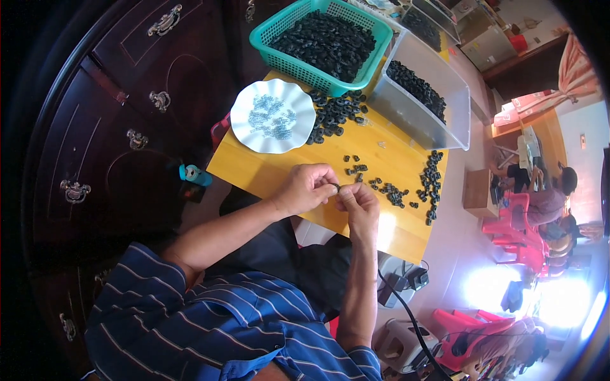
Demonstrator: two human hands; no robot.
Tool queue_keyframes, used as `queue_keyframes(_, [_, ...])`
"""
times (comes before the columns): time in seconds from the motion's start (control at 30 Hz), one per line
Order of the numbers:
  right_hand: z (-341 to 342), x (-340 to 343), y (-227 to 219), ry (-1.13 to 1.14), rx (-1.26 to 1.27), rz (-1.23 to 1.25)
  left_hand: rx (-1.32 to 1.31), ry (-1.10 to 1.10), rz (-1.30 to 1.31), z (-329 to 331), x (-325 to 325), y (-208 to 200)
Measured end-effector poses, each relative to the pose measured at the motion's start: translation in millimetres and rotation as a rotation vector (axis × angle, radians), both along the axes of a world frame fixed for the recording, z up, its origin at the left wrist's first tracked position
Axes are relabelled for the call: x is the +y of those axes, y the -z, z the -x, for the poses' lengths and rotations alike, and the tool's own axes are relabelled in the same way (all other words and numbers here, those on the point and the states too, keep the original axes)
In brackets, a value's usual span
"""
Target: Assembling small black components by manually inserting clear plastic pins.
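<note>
Over the near edge of the yellow table (244,170), my left hand (305,190) and my right hand (360,208) meet fingertip to fingertip. Both are closed in a pinch on a small black part (337,188), mostly covered by the fingers. Just beyond them lie a few loose black pieces (359,168), with a small group (395,195) to the right. A white wavy-rimmed plate (244,134) at the left holds many tiny, shiny, pale pieces (272,117), too small to name. Behind the plate's right side is a heap of black ring-like pieces (330,117).
At the back stand a green perforated basket (267,49) and a translucent plastic bin (406,117), both with many black pieces. Another black row (431,184) lines the right edge. Dark cabinets (136,82) flank the left; a black cable (413,314) hangs right. Other people sit farther right.
</note>
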State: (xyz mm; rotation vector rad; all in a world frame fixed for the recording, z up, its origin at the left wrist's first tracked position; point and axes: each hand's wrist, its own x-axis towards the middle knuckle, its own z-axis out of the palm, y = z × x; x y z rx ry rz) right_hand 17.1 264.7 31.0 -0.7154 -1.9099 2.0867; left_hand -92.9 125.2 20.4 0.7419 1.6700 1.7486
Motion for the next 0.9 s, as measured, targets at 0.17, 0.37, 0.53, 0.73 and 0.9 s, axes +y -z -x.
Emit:
queue_keyframes(0.17, [-7.9,7.2,7.4,-0.017,0.011,0.129,0.080,0.006,-0.020,0.0,0.0,1.9])
queue_keyframes(0.37, [-10.0,6.6,-11.7,-0.186,-0.095,0.091,0.252,0.078,-0.049,6.3,-5.0,-0.4])
queue_keyframes(0.53, [-4.9,-1.8,1.0,-0.038,0.030,0.294,0.370,0.056,0.006,4.0,-8.2,-27.3])
queue_keyframes(0.73, [2.5,-16.7,7.9,0.003,0.063,0.383,0.883,-0.083,0.111,2.7,-9.5,-22.9])
queue_keyframes(0.9, [1.0,-12.5,14.7,0.011,0.037,0.471,0.845,-0.104,0.126,4.0,-9.6,-22.3])
